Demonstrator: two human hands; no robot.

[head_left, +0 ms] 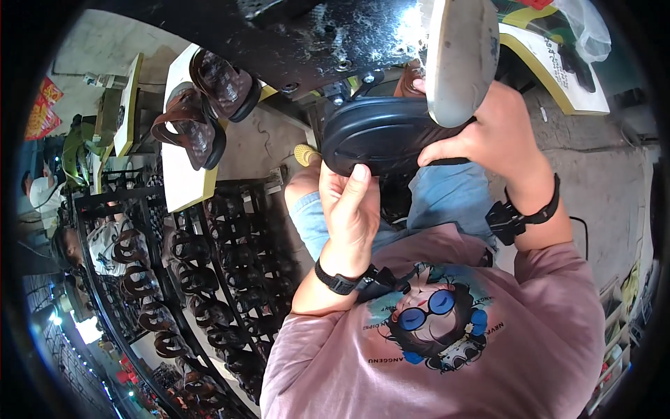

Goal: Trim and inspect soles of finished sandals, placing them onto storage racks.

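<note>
I hold a black sandal sole [380, 133] sole-side up in front of me, under a black machine table. My left hand [349, 209] grips its near left end, thumb pressed on the edge. My right hand [488, 133] grips its right end. A grey metal foot-shaped press plate [457, 56] comes down from the machine over the sole's right part, just in front of my right fingers. A brown strap part [408, 80] shows behind the sole.
Two brown sandals [202, 105] lie on a white board [183, 181] at the left. A black wire rack [209, 279] holds several brown sandals below it. A yellow knob [305, 153] sits by the sole. Another white board [551, 70] lies at upper right. People are at far left.
</note>
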